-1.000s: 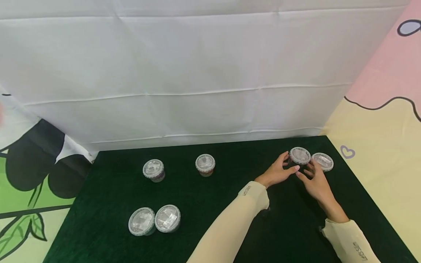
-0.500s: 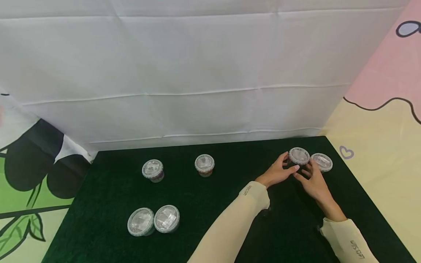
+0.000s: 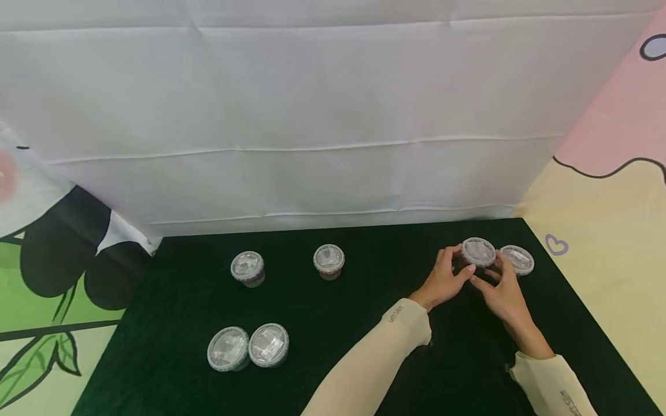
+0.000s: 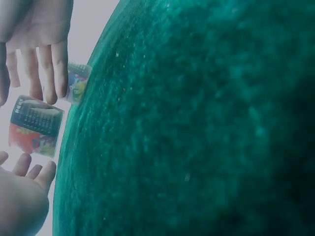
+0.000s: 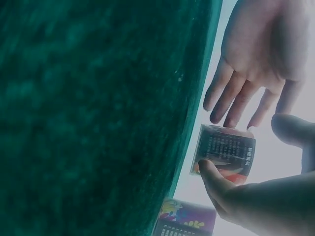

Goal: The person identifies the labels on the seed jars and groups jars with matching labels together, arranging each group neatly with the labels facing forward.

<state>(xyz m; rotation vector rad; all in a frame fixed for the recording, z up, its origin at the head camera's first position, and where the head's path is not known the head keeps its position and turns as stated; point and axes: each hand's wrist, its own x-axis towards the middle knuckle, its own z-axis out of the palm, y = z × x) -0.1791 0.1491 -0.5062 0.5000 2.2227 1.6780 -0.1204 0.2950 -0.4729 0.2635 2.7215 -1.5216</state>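
"What looms largest?"
"A creased white cloth (image 3: 322, 110) at twelve o'clock, then the dark green table (image 3: 348, 341) below. A leaf-printed sheet (image 3: 57, 271) hangs at nine, a pink-and-yellow sheet (image 3: 603, 242) at three."
"And the hands?"
"At the table's two o'clock. Left hand (image 3: 443, 278) and right hand (image 3: 503, 293) have fingers loosely extended either side of a lidded tub (image 3: 478, 252)."
"Anything in the way?"
"A neighbouring tub (image 3: 520, 259) at its three o'clock, partly covered by the right fingers."
"Others?"
"Two side-by-side tubs (image 3: 268, 345) toward nine, single tubs at ten (image 3: 248, 267) and eleven (image 3: 329, 259)."
"Smallest?"
"A printed purple heart (image 3: 557, 244) at three."
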